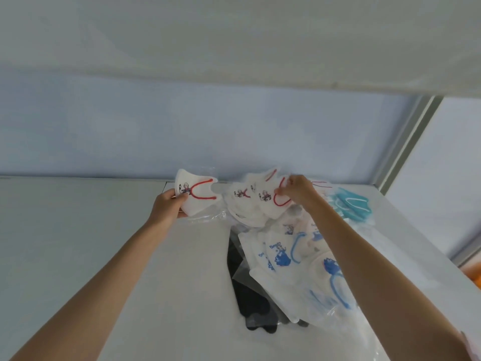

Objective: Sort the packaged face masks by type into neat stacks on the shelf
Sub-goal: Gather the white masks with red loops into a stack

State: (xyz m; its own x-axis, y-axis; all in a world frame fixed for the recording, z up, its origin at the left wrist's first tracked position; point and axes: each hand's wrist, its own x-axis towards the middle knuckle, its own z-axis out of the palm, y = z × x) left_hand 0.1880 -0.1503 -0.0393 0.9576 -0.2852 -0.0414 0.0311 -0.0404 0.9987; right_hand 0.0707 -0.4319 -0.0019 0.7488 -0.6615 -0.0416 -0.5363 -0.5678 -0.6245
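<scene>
My left hand [166, 205] holds a white packaged mask with red ear loops [196, 195] just above the white shelf [78, 243], left of the pile. My right hand [296, 190] pinches another red-loop mask [270, 201] on top of a small heap of the same type [240, 201] near the back wall. In front of that heap lie white masks with blue print and blue loops [286, 256]. Teal masks [350, 205] sit at the back right. Dark masks in clear bags [250, 295] lie partly under the blue-print ones.
The shelf above [234, 35] hangs low over the work area. A pale blue back wall [182, 131] closes the rear. A metal upright [408, 144] stands at the right corner, and the shelf's right edge [426, 246] drops off beyond it.
</scene>
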